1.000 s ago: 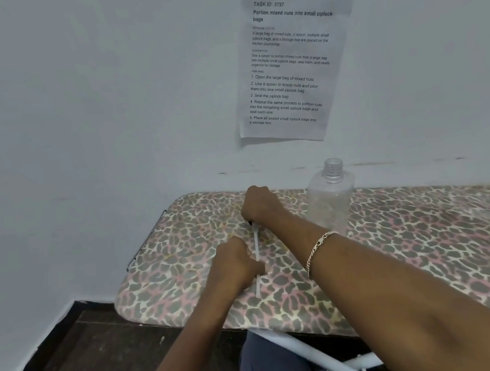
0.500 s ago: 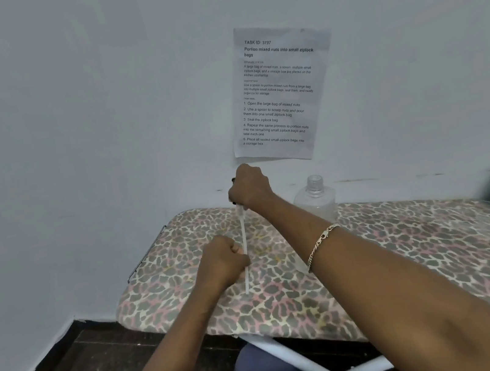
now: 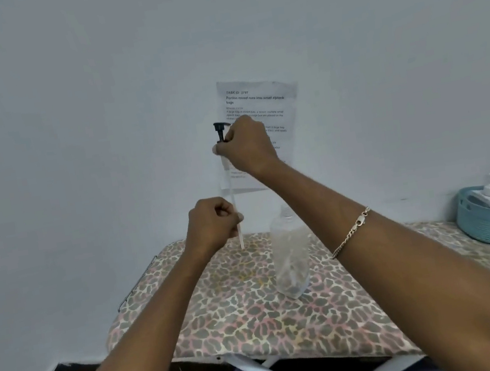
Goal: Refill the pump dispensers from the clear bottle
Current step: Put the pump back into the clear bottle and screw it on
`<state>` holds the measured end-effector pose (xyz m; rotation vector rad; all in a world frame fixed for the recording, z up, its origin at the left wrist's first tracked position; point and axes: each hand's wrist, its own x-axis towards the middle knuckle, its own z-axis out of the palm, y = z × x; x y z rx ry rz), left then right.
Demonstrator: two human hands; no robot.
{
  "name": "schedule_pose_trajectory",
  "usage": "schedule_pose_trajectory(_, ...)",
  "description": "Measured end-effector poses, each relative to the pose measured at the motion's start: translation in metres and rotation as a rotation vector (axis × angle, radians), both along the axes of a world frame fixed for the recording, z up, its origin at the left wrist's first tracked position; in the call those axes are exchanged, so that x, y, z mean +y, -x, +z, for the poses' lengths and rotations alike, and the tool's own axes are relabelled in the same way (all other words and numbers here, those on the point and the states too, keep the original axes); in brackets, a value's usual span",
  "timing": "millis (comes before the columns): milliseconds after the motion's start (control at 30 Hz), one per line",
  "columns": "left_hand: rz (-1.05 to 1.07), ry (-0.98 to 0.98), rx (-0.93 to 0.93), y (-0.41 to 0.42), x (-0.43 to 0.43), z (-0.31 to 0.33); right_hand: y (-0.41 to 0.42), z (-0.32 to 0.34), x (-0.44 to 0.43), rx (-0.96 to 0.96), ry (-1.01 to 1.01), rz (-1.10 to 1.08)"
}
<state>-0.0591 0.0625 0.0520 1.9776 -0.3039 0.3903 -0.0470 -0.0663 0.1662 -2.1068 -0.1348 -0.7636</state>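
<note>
The pump head (image 3: 220, 130) is now lifted higher off the board (image 3: 226, 316), right hand (image 3: 247, 146) curled round it, left hand (image 3: 213, 224) pinching its dip tube (image 3: 232, 193), whose loose tip could swing and topple the uncapped clear bottle (image 3: 290, 258) standing just beside it.

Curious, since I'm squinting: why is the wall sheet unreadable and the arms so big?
Head view: wide-angle lens swells the right forearm near the edge; the sheet is soft, only its heading legible; flat light, no glare; the pump tube fades into the wall.
</note>
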Motion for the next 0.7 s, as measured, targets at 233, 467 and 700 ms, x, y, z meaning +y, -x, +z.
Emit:
schedule_pose_trajectory(233, -0.077, 0.019, -0.135, 0.0, -0.035, 0.055, 0.036, 0.049, -0.037, -0.162, -0.023, -0.037)
schedule_pose_trajectory(467, -0.133, 0.008, -0.159, -0.005, -0.07, 0.074, 0.045, 0.063, -0.071, -0.229, -0.001, -0.103)
schedule_pose_trajectory(700, -0.144, -0.024, -0.139, -0.012, -0.092, 0.063, 0.04, 0.05, -0.095, -0.202, 0.01, -0.139)
